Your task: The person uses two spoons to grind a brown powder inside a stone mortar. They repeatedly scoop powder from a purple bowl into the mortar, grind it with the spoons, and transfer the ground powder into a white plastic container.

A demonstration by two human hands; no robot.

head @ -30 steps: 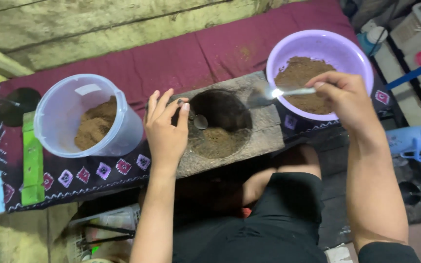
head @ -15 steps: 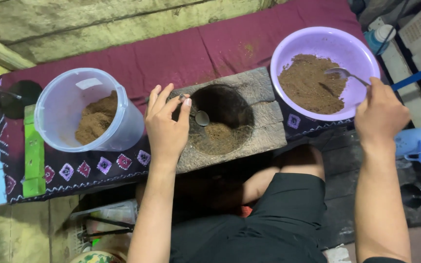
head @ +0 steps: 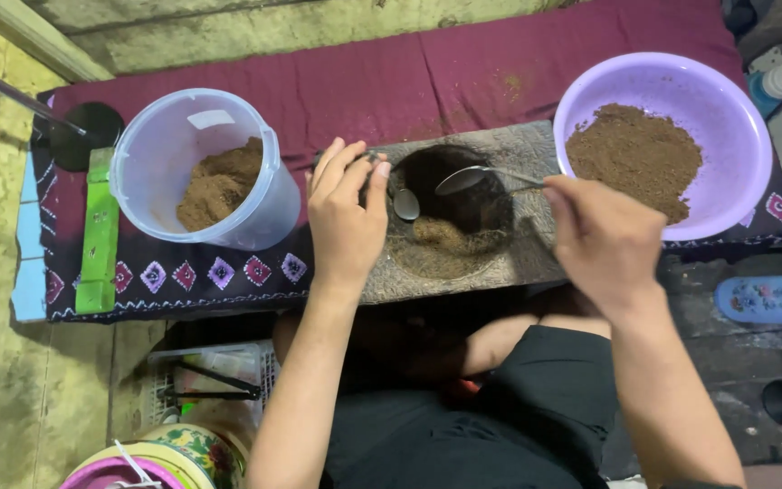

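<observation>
My right hand (head: 601,237) grips the handle of a metal spoon (head: 465,178), whose empty bowl hangs over the round hollow (head: 450,213) in a grey stone block (head: 527,263). Brown powder lies at the bottom of the hollow. My left hand (head: 346,217) rests on the block's left end, fingers by the hollow's rim, touching a second small spoon (head: 406,205) lying inside. A purple bowl (head: 726,118) of brown powder sits to the right. At the left, a clear plastic tub (head: 169,154) tilts toward me, holding more brown powder.
A maroon patterned cloth (head: 337,81) covers the surface under the block and containers. A green bar (head: 97,226) lies at the cloth's left edge, beside a black round stand (head: 83,131). A blue sandal (head: 767,299) and colourful containers (head: 165,457) sit on the floor.
My right hand has brought the spoon from the purple bowl leftward to above the hollow in the stone block. The left hand has stayed on the block.
</observation>
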